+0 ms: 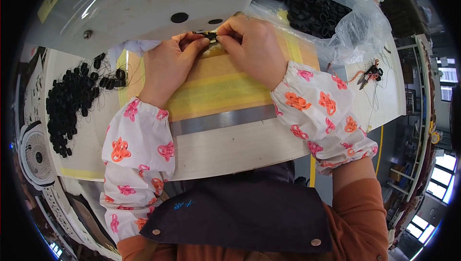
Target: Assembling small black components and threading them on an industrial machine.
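Note:
My left hand [165, 66] and my right hand [257, 49] meet under the white machine body [139, 13], which looks like a sewing machine. Between their pinched fingertips is a small black band [210, 35]. Both thumbs press on its near side, and the machine and fingers partly hide it. On the left of the table lies a heap of small black loops [67, 102] with loose threads trailing from them. More black loops [302, 4] fill a clear plastic bag [362, 35] at the far right.
Yellow tape [216, 88] covers the work surface before my hands, with a metal strip [223, 119] nearer to me. Thread snips [369, 74] lie among loose threads at right. A white fan [36, 155] stands beyond the left table edge.

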`<action>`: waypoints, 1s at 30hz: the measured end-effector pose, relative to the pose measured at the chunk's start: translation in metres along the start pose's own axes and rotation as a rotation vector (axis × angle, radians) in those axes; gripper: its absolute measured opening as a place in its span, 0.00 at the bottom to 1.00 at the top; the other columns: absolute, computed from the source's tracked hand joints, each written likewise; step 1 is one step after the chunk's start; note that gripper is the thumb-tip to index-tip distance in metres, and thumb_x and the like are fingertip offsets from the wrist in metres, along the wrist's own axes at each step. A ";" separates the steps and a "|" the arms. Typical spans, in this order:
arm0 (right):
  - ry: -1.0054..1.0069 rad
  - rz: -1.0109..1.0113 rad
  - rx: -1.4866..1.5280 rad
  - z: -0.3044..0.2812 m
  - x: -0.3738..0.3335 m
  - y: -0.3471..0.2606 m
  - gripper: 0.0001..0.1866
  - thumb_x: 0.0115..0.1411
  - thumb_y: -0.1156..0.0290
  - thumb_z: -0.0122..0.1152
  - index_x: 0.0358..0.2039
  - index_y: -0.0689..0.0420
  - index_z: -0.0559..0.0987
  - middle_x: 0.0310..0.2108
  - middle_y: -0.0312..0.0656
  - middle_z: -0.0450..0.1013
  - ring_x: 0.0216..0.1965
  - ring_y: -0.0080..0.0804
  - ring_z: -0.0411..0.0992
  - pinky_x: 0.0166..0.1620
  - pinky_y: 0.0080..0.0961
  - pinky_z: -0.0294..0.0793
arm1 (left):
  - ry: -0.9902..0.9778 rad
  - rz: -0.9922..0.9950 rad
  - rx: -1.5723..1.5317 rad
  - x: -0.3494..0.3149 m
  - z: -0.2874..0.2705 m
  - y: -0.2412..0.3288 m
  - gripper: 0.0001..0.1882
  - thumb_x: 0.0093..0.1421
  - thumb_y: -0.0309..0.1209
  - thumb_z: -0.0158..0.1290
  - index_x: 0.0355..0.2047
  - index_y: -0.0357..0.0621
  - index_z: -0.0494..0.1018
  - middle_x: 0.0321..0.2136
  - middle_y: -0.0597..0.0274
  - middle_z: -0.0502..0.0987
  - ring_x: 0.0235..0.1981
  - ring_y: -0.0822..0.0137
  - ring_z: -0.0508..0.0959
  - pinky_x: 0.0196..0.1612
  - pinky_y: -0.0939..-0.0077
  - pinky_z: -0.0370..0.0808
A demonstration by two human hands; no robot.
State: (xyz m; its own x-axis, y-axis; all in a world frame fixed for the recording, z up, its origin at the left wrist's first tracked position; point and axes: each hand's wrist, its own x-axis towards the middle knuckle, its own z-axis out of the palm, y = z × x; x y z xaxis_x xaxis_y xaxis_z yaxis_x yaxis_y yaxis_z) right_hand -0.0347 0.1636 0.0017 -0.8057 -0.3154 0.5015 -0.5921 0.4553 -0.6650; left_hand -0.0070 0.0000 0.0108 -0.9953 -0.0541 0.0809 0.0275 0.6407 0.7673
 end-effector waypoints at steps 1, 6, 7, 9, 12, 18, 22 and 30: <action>0.002 -0.005 0.000 0.000 0.000 0.000 0.04 0.45 0.77 0.58 0.23 0.63 0.74 0.18 0.44 0.71 0.18 0.32 0.70 0.23 0.22 0.67 | 0.004 0.011 0.005 0.000 0.000 -0.001 0.14 0.50 0.40 0.52 0.29 0.41 0.75 0.17 0.65 0.75 0.17 0.76 0.72 0.23 0.83 0.66; 0.006 -0.031 0.000 0.003 0.002 0.001 0.04 0.45 0.77 0.58 0.23 0.63 0.74 0.18 0.44 0.71 0.18 0.34 0.70 0.23 0.23 0.67 | 0.007 0.035 0.030 0.001 -0.001 -0.005 0.15 0.50 0.40 0.53 0.29 0.41 0.75 0.17 0.65 0.75 0.17 0.75 0.72 0.22 0.83 0.67; -0.001 -0.033 -0.002 0.003 0.003 0.001 0.04 0.45 0.77 0.58 0.22 0.63 0.74 0.18 0.45 0.71 0.18 0.35 0.70 0.23 0.23 0.67 | 0.003 0.023 0.023 0.001 -0.002 -0.005 0.14 0.50 0.40 0.53 0.29 0.41 0.75 0.17 0.65 0.75 0.17 0.75 0.72 0.23 0.82 0.67; -0.015 -0.030 -0.035 0.002 0.003 -0.001 0.04 0.45 0.77 0.58 0.22 0.64 0.73 0.18 0.46 0.71 0.18 0.36 0.70 0.23 0.24 0.67 | 0.003 0.011 0.016 0.001 -0.002 -0.003 0.14 0.50 0.40 0.53 0.28 0.41 0.75 0.17 0.65 0.75 0.17 0.74 0.72 0.23 0.82 0.67; -0.022 -0.032 -0.055 0.000 0.003 0.000 0.04 0.45 0.78 0.57 0.21 0.65 0.73 0.17 0.47 0.70 0.18 0.38 0.70 0.23 0.25 0.67 | 0.001 -0.021 0.039 0.001 -0.001 -0.001 0.15 0.49 0.40 0.53 0.28 0.41 0.75 0.17 0.65 0.75 0.18 0.74 0.72 0.23 0.81 0.67; -0.043 -0.045 -0.071 0.000 0.006 0.000 0.05 0.45 0.78 0.57 0.21 0.66 0.73 0.17 0.49 0.70 0.18 0.40 0.69 0.23 0.27 0.68 | -0.020 -0.035 0.089 0.002 -0.004 0.003 0.15 0.49 0.41 0.53 0.27 0.40 0.75 0.17 0.64 0.75 0.18 0.73 0.73 0.24 0.81 0.67; -0.017 -0.075 -0.101 0.001 0.006 -0.001 0.05 0.44 0.77 0.58 0.21 0.67 0.73 0.17 0.49 0.70 0.18 0.40 0.70 0.23 0.27 0.68 | 0.001 -0.013 0.076 0.001 -0.002 -0.002 0.16 0.49 0.42 0.53 0.28 0.41 0.75 0.17 0.64 0.75 0.18 0.73 0.73 0.24 0.81 0.67; -0.112 0.069 -0.049 0.001 0.008 -0.005 0.04 0.43 0.77 0.55 0.18 0.64 0.71 0.19 0.51 0.69 0.24 0.48 0.69 0.29 0.36 0.68 | -0.003 -0.031 0.053 0.001 -0.001 -0.010 0.15 0.49 0.41 0.54 0.28 0.41 0.75 0.16 0.69 0.74 0.17 0.79 0.71 0.23 0.85 0.65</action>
State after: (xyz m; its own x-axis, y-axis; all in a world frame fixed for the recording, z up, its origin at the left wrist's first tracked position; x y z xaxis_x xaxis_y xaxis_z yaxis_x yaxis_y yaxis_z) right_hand -0.0378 0.1582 0.0083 -0.8431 -0.3713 0.3891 -0.5358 0.5180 -0.6667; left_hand -0.0081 -0.0073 0.0043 -0.9959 -0.0722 0.0550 -0.0086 0.6781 0.7349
